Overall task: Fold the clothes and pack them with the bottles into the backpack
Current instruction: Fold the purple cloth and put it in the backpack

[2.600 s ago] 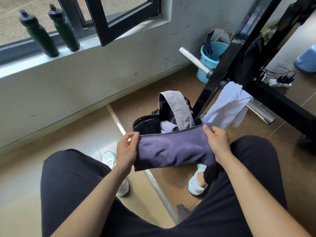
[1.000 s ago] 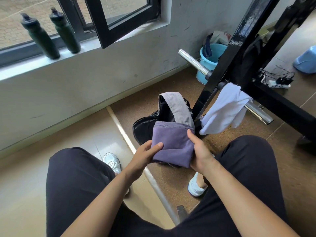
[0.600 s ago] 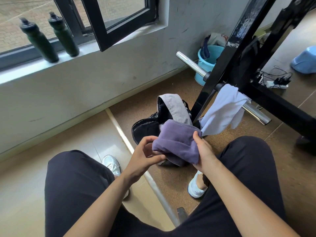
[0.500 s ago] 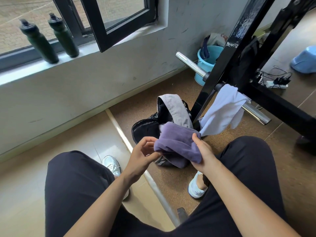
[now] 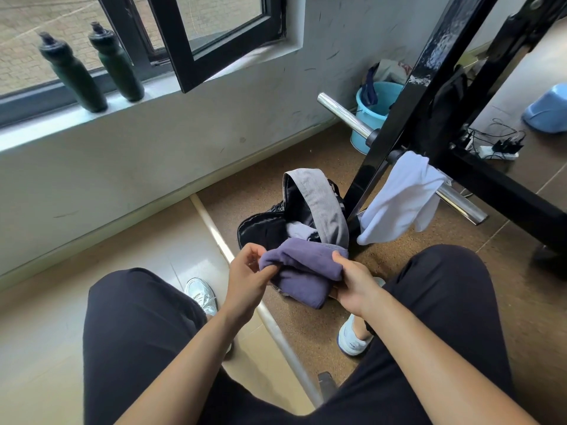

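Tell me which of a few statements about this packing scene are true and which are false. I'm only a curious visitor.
1. The left hand and the right hand both hold the folded purple cloth. True.
2. The two dark bottles are already inside the backpack. False: they stand on the windowsill.
3. A white garment hangs over the steel bar. True.
4. The backpack is zipped shut. False: it lies open on the floor, with clothing showing inside.
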Demonstrator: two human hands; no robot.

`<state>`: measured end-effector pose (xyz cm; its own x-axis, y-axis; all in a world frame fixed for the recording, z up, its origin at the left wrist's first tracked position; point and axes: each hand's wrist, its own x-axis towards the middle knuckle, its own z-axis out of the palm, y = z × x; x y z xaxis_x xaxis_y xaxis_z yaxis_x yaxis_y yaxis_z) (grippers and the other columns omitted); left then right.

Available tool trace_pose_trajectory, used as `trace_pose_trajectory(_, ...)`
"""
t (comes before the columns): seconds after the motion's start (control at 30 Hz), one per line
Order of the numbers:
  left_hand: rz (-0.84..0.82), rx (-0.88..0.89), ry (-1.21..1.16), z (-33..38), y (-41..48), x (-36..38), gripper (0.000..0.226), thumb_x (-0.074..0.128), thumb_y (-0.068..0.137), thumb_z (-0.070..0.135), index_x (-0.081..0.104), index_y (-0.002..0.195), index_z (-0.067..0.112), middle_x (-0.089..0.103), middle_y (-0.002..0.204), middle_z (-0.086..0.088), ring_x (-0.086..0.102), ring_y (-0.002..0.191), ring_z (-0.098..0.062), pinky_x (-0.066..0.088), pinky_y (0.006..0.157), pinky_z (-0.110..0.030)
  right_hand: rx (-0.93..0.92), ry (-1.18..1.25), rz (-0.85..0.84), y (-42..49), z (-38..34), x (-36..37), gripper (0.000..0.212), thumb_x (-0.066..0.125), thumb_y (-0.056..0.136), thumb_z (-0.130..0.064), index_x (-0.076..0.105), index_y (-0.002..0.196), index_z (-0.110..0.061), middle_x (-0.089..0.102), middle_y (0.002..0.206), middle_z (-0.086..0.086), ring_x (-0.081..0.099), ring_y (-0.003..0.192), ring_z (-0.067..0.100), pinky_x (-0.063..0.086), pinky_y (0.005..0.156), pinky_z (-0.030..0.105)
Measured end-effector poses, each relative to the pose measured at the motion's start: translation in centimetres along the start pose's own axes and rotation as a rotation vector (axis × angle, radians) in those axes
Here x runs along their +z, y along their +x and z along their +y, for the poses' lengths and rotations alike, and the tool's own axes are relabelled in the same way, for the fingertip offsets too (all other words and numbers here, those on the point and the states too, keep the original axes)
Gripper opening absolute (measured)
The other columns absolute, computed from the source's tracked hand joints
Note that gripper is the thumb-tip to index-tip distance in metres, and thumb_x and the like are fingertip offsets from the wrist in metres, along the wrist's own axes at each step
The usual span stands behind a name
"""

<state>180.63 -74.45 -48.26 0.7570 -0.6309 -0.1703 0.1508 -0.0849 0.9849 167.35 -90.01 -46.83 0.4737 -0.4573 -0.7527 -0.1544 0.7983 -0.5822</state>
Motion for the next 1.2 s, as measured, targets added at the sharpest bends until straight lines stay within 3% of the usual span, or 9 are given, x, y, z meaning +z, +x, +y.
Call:
trace_pose_trajectory(0.2,0.114,0.04,0.091,-0.5,0.4,-0.3,0.049,0.057,0.074,-0.021,0.033,0.06,0.019,0.038,0.061,0.002,0.033,0.063,-0.018,0.035,0.054,-0.028,-0.118,0.005,-0.049,0.0,-0.2,0.3,0.033,0.052,0.104,-0.03,0.061,0.126,-0.007,0.073,0.117,0.014,0.072,0.104,0.028,0.061,0.07,0.035)
trace_pose_trajectory(0.37,-0.174,-0.199,-0.322,1.2,0.5,-0.8,0.021,0.062,0.062,0.009,0.046,0.074,0.016,0.057,0.081,-0.002,0.056,0.08,-0.017,0.052,0.081,-0.04,-0.286,0.018,-0.075,0.3,-1.2,-0.1,0.035,0.055,0.102,-0.028,0.057,0.133,-0.011,0.07,0.126,0.011,0.069,0.114,0.025,0.058,0.091,0.041)
trace_pose_trajectory(0.47,-0.233,-0.301,-0.396,1.6,0.3,-0.9,0.03,0.068,0.078,0.029,0.065,0.103,0.014,0.063,0.109,-0.008,0.061,0.099,-0.021,0.054,0.09,-0.042,-0.344,-0.014,-0.147,0.0,-1.4,0.0,0.035,0.055,0.101,-0.027,0.057,0.133,-0.011,0.07,0.127,0.009,0.067,0.117,0.024,0.057,0.096,0.04)
trace_pose_trajectory(0.6,-0.387,-0.395,-0.205,1.7,-0.2,-0.5,0.05,0.071,0.085,0.045,0.071,0.123,0.012,0.074,0.121,-0.009,0.07,0.109,-0.02,0.057,0.092,-0.037,-0.38,-0.07,-0.225,-0.3,-0.9,0.4,0.031,0.056,0.1,-0.024,0.06,0.127,-0.01,0.069,0.127,0.013,0.066,0.118,0.024,0.052,0.102,0.04)
trace_pose_trajectory(0.7,-0.423,-0.331,-0.012,0.9,-0.3,-0.5,0.052,0.088,0.076,0.028,0.07,0.122,0.01,0.076,0.117,-0.011,0.073,0.109,-0.026,0.06,0.089,-0.039,-0.381,-0.113,-0.221,-0.1,-0.6,0.4,0.029,0.056,0.101,-0.023,0.062,0.125,-0.007,0.07,0.124,0.015,0.067,0.116,0.026,0.052,0.101,0.04)
trace_pose_trajectory(0.9,-0.135,-0.011,0.478,-0.8,-0.2,-0.3,0.06,0.08,0.06,0.024,0.062,0.117,0.028,0.072,0.103,0.014,0.068,0.094,-0.005,0.053,0.079,-0.027,-0.28,-0.187,-0.062,0.8,0.4,0.1,0.022,0.059,0.099,-0.027,0.07,0.112,-0.013,0.076,0.11,0.009,0.07,0.103,0.027,0.054,0.08,0.038)
trace_pose_trajectory(0.97,-0.072,0.082,0.667,-0.8,-0.4,-0.1,0.065,0.073,0.062,0.021,0.056,0.124,0.033,0.066,0.105,0.016,0.064,0.094,-0.01,0.051,0.075,-0.029,-0.232,-0.194,-0.045,0.9,0.9,0.2,0.02,0.061,0.098,-0.029,0.071,0.109,-0.015,0.076,0.108,0.008,0.069,0.1,0.026,0.055,0.073,0.036)
trace_pose_trajectory(1.1,-0.093,0.293,1.029,-0.4,-1.0,0.2,0.071,0.068,0.074,0.031,0.042,0.139,0.04,0.05,0.114,0.012,0.059,0.097,-0.019,0.051,0.067,-0.036,-0.164,-0.167,-0.02,0.9,0.9,0.0,0.023,0.063,0.097,-0.031,0.071,0.114,-0.017,0.077,0.107,0.006,0.071,0.103,0.025,0.058,0.08,0.044)
trace_pose_trajectory(1.2,-0.093,0.278,0.948,-0.1,-1.1,0.4,0.066,0.07,0.076,0.048,0.045,0.136,0.043,0.055,0.113,0.018,0.06,0.098,-0.012,0.05,0.071,-0.032,-0.185,-0.167,-0.056,0.7,0.6,-0.1,0.024,0.068,0.094,-0.028,0.071,0.114,-0.015,0.077,0.107,0.006,0.072,0.103,0.024,0.057,0.085,0.042)
